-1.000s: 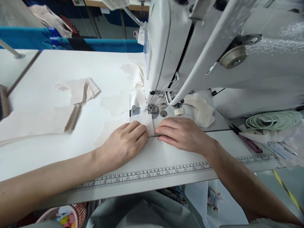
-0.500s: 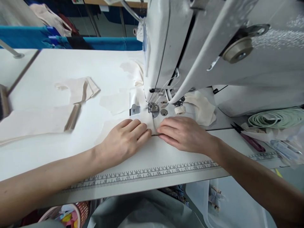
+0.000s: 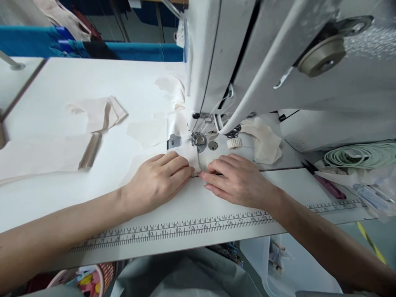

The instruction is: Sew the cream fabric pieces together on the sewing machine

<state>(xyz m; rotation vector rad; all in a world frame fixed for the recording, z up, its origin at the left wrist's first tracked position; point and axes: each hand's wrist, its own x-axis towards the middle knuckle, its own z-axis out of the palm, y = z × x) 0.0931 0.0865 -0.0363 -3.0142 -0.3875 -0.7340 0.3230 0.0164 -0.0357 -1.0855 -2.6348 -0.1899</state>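
Observation:
My left hand (image 3: pixel 161 179) lies palm down with fingers curled on a white cloth piece (image 3: pixel 188 156), pinching its near edge. That cloth runs under the presser foot (image 3: pixel 198 139) of a white sewing machine (image 3: pixel 247 53). My right hand (image 3: pixel 238 179) is just right of it, its index fingertip touching the cloth's near right corner. The right thumb is apart from the index finger, with nothing visible between them. The underside of both hands is hidden.
Cut cloth pieces (image 3: pixel 46 156) lie on the left, and another cloth (image 3: pixel 262 140) sits right of the needle plate. Small scissors (image 3: pixel 329 185) and coiled green cord (image 3: pixel 360 154) are at the right. A ruler strip (image 3: pixel 176 230) follows the table's front edge.
My right thumb and index finger have parted from their pinch at the cloth's edge. My left hand has shifted slightly left. The camera view has moved a little.

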